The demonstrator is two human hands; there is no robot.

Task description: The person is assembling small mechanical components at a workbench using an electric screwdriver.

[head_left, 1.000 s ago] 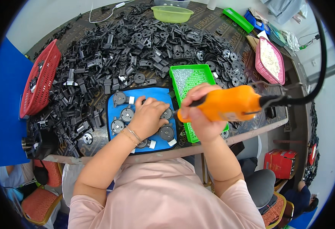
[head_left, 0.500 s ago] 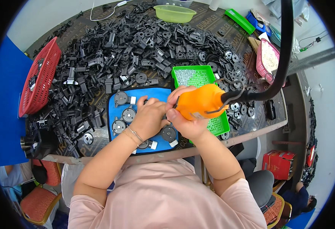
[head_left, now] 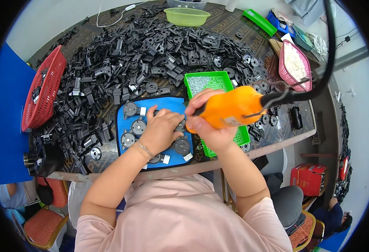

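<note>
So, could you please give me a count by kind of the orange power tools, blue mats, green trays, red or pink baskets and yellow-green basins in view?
Orange power tool: 1
Blue mat: 1
Green trays: 2
Red or pink baskets: 2
Yellow-green basin: 1
Total: 7

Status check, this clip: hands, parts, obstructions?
Right hand gripping orange tool. Left hand at round part on blue mat. Tool-to-part contact unclear. Right hand, tool partly cover green tray.

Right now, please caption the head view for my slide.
Right hand holds an orange power tool; left hand touches a round dark part on a blue mat.
</note>
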